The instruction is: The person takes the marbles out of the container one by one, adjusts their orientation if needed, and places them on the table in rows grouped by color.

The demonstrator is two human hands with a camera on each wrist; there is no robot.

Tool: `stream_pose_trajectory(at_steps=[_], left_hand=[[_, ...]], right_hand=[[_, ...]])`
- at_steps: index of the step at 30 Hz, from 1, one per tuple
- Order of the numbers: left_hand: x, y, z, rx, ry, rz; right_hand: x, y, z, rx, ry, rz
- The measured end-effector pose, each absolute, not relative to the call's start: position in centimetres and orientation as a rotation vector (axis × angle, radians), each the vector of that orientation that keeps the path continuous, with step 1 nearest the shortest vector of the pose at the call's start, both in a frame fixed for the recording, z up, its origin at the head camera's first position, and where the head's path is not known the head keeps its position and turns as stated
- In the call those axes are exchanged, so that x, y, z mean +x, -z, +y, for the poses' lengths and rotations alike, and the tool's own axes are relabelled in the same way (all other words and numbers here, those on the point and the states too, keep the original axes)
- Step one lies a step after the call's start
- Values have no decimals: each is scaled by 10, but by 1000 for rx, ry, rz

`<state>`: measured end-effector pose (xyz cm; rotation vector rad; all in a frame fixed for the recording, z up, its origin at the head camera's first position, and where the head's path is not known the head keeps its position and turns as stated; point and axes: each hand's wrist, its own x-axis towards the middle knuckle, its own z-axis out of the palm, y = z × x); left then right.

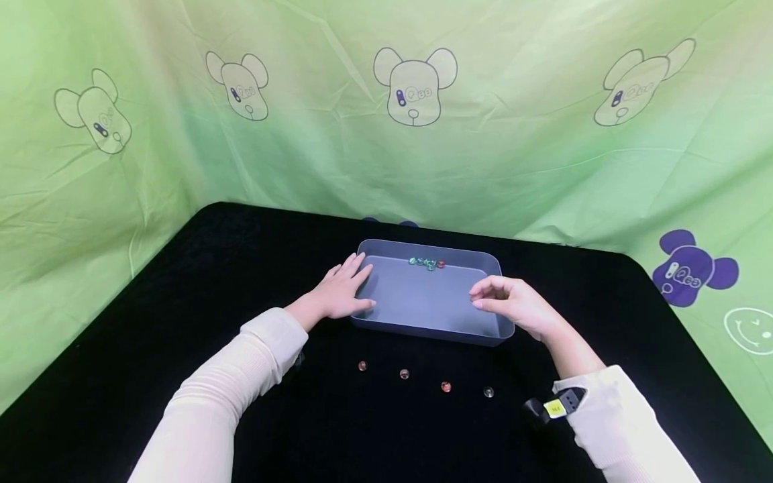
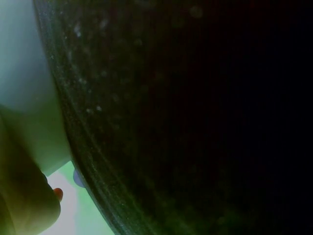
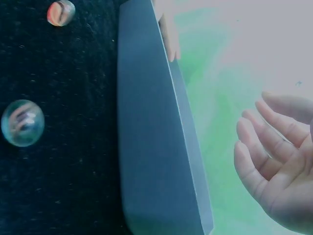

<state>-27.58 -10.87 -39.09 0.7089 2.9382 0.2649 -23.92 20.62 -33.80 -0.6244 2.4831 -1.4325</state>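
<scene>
Pale sleeves (image 1: 211, 396) are flanking a tray (image 1: 423, 298): left hand (image 1: 340, 293) splaying against it, right hand (image 1: 521, 305) hovering empty, fingers parted, seemingly between marbles (image 1: 445, 387), probably needing a pinch next.

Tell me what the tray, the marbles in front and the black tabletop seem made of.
Tray: coated metal or plastic, matte grey; thin, smooth walls fit either.
Marbles: probably glass, glossy; bright highlights, one visibly see-through.
Tabletop: apparently velvety fabric, dull black; lint-like flecks show up close.
</scene>
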Motion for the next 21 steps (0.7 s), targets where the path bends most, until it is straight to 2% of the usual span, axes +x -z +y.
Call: stream_pose_trajectory(at_steps=[21], left_hand=[[-277,393,-108,701,-269,2934]], right_hand=[[-274,338,195,-526,1533,2474]])
